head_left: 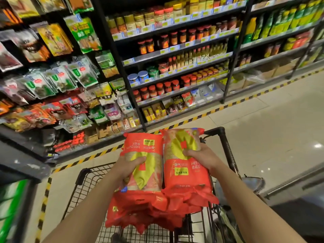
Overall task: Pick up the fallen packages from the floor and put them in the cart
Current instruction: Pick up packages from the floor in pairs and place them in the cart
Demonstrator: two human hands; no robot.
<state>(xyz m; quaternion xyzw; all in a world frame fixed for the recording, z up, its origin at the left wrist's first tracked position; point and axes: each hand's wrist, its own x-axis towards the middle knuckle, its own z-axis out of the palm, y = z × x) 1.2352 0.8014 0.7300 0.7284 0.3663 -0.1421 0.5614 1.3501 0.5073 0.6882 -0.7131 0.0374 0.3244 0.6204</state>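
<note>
Left fingers (138,159) were curled over the gold front of the left package (142,143), clamped on it at about mid-length; thumb was hidden. Right fingers (188,152) were curled onto the right package (185,174) the same way, gripping across its middle. So the left hand (129,166) and right hand (201,157) each held one red-and-gold bag. The two bags sat side by side and touching, lying roughly flat with their far ends up.

Both bags were held over the cart (226,142), just above a pile of red packages (140,213) already lying in the basket. No package showed on the visible floor (263,128).

Handling, judged: glossy film wrap, likely slippery. The body looked packed firm and fairly stiff, since neither bag sagged much from a one-hand mid grip. The crimped ends were floppy and crumpled, so poor places to hold. Weight probably moderate. A grip across the middle, fingers on the face and thumb underneath, seemed right, because it balances the bag. Contents may be brittle; better to lower onto the pile than drop. The pile looked uneven, so the slick bags could slide off it.

Around: the cart's black wire basket, stocked shelves (175,50) of jars and packets, yellow-black tape (210,112) along their base.
</note>
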